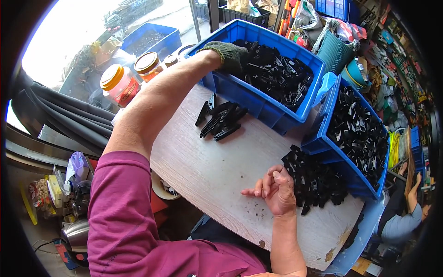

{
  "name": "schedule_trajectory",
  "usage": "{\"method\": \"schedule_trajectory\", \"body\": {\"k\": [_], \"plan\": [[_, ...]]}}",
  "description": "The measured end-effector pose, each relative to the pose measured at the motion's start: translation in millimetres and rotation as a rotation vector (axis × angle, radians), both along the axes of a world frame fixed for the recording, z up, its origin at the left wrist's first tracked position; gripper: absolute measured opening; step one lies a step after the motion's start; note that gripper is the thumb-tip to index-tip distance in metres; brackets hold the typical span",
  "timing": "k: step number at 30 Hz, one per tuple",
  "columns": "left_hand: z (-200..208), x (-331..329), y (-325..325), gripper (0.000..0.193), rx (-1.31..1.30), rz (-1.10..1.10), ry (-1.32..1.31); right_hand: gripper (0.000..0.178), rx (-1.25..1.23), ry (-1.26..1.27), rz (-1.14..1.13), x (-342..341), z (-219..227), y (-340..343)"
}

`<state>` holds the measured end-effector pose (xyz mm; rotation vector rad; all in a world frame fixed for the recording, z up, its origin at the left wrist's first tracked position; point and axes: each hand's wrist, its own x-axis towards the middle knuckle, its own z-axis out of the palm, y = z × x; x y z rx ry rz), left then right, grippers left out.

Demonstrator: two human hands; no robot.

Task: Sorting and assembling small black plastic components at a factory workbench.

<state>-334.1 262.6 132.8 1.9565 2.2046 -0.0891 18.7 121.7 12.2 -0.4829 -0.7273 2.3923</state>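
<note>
Desk [207, 171]: pale wood-grain top, worn at the near right corner. Large bin [265, 108]: blue, at the far side, a deep load of black parts [281, 76] inside. Small bin [353, 175]: also blue, to the right of the large one, likewise filled with black parts. Right heap [318, 184]: more such parts, loose on the desk beside the small bin; contact with its wall unclear. Left cluster [221, 117]: a few long black parts, overlapping, in front of the large bin. Left hand [228, 56]: in a dark green glove, over the far left rim and down inside the large bin at the parts; fingers hidden, so grip cannot be told. Right hand [279, 191]: bare, left of the right heap, fingers partly curled, one extended leftward, nothing visible between them; contact with the desk cannot be told.
</note>
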Motion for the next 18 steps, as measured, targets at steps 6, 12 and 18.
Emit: {"method": "schedule_trajectory", "body": {"k": [6,12,18], "plan": [[58,47,-13,0.058,-0.262,0.033,0.003,0.019,0.048,-0.027,0.01,5,-6,3],[38,32,-7,0.052,-0.192,-0.015,-0.026,0.018,0.038,-0.007,0.001,3,-3,0],[-6,5,8,0.04,0.153,-0.141,-0.019,0.017,0.015,-0.014,0.003,2,-2,1]]}}
